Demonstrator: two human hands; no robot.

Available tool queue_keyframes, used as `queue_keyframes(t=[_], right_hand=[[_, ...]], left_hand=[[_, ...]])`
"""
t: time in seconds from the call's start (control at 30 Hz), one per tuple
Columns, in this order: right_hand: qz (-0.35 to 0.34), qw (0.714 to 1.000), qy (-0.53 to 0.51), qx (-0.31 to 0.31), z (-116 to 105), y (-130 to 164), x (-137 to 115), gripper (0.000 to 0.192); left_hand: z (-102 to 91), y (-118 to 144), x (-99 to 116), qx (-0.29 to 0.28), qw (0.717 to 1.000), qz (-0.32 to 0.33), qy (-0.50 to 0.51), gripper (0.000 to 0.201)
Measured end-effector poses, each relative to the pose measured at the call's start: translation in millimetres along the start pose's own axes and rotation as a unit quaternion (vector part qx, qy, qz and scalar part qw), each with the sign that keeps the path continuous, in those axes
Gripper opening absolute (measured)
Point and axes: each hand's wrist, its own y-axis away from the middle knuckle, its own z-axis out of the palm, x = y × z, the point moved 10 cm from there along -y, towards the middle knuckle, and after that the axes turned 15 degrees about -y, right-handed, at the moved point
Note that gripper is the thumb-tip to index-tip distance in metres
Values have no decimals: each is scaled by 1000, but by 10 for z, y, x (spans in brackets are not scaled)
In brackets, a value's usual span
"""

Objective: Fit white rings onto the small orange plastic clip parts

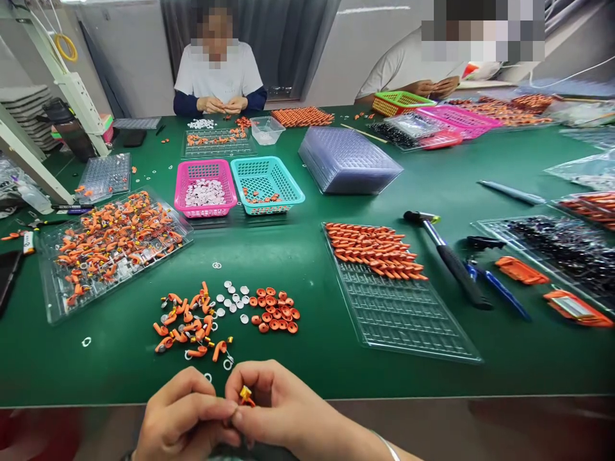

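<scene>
Just past the table's front edge, my right hand (pixel 276 406) pinches a small orange earphone shell (pixel 248 401) with a yellow piece (pixel 245 391) sticking up from it. Against its fingertips press the fingers of my left hand (pixel 185 413), closed in a pinch; whatever lies between them is hidden. Beyond both hands lies a loose pile of orange earphone shells (pixel 192 323) with stems, some with yellow pieces and white rings. Small white discs (pixel 234 298) are scattered beside them, and to their right sit several round orange caps (pixel 276 310).
At left is a clear tray (pixel 62 307) heaped with orange parts. A pink basket (pixel 180 186) and a teal basket (pixel 293 192) stand mid-table, near stacked clear trays (pixel 350 160). Rightward are a part-filled tray (pixel 403 320) and a hammer (pixel 451 262). Two people work across the table.
</scene>
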Motion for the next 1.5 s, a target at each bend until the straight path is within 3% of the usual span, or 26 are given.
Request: queue_keyframes(t=[0.17, 0.33, 0.43, 0.67, 0.9, 1.1, 1.3, 1.5], right_hand=[[-38, 995, -75, 44, -104, -34, 95, 48], [-38, 991, -131, 17, -80, -65, 106, 39], [-38, 988, -151, 15, -75, -78, 94, 36], [-29, 985, -167, 20, -71, -102, 141, 39], [-70, 978, -198, -2, -46, -88, 170, 42], [-103, 940, -323, -34, -35, -191, 361, 44], [-157, 946, -281, -39, -116, -124, 236, 43], [-184, 947, -261, -36, -195, -77, 186, 40]], left_hand=[[48, -1, -238, 21, 992, -102, 70, 12], [194, 101, -593, 9, 950, -246, 190, 22], [248, 128, -662, 7, 934, -264, 240, 25], [231, 83, -589, 12, 948, -227, 224, 24], [25, -57, -270, 48, 991, -106, 68, 20], [31, -124, -119, 50, 997, -53, 28, 20], [-41, -128, 90, 62, 992, 41, -97, 18], [-12, -43, 122, 54, 981, 89, -165, 17]])
